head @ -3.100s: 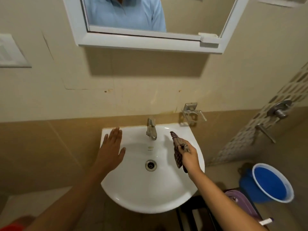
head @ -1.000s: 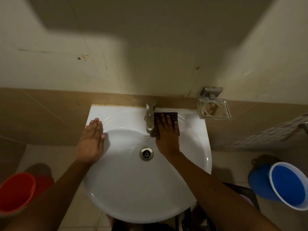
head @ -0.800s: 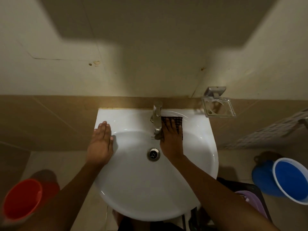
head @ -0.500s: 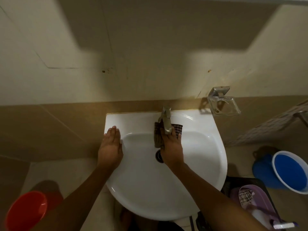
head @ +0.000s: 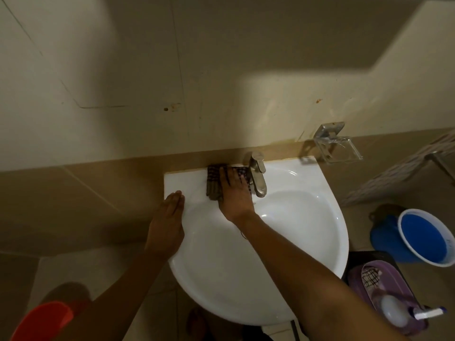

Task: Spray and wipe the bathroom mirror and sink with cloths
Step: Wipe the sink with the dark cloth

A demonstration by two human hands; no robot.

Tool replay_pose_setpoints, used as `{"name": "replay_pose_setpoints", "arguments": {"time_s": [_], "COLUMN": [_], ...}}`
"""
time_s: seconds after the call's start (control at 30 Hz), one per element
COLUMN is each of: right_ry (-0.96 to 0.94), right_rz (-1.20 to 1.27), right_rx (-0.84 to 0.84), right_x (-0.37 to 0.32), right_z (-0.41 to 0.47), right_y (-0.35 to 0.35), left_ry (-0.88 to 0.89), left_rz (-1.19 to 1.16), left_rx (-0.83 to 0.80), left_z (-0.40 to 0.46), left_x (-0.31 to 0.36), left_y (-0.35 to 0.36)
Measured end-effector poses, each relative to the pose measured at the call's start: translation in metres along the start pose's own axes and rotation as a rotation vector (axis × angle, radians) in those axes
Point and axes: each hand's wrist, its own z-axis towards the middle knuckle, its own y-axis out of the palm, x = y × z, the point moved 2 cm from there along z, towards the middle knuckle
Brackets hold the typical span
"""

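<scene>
Hands: two; cloth, sink: one each

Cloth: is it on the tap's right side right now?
No, the right hand presses the checked cloth flat on the sink ledge to the left of the tap.

White wall-mounted sink, rounded front, straight back edge against the tiled wall, glossy and dimly lit. Dark checked cloth lies flattened on the sink's back ledge near its back-left corner, just left of the tap base, partly bunched, one end hanging toward the bowl. Mirror out of view.
</scene>
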Motion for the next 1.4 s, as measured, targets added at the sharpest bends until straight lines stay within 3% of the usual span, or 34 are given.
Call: {"name": "replay_pose_setpoints", "arguments": {"time_s": [0.23,0.43,0.6,0.77,0.9,1.07,1.2,1.3,1.4], "right_ry": [0.161,-0.149,-0.295,-0.174,-0.241,-0.347,-0.389,-0.359,-0.421], "right_rz": [0.036,0.135,0.069,0.016,0.03,0.139,0.402,0.482,0.405], "right_rx": [0.04,0.043,0.002,-0.085,-0.121,-0.13,-0.186,-0.295,-0.446], "right_x": [-0.035,-0.101,-0.088,-0.099,-0.106,-0.122,-0.119,-0.11,-0.098], "right_z": [-0.003,-0.02,-0.005,0.02,0.003,-0.047,-0.09,-0.125,-0.161], "right_y": [0.019,0.038,0.036,0.031,0.034,0.049,0.057,0.051,0.03], "left_ry": [-0.167,-0.19,-0.24,-0.253,-0.259,-0.402,-0.519,-0.649,-0.734], "left_rz": [-0.059,-0.353,-0.454,-0.441,-0.475,-0.411,-0.361,-0.341,-0.363], "left_rx": [0.045,0.11,0.121,0.03,0.051,0.035,0.059,0.072,0.118], "left_z": [-0.002,-0.003,-0.019,-0.031,-0.037,-0.053,-0.064,-0.072,-0.081], "left_x": [0.002,-0.004,-0.013,-0.022,-0.023,-0.031,-0.027,-0.019,0.004], "left_y": [-0.004,-0.01,-0.025,-0.021,-0.027,-0.034,-0.038,-0.036,-0.039]}}
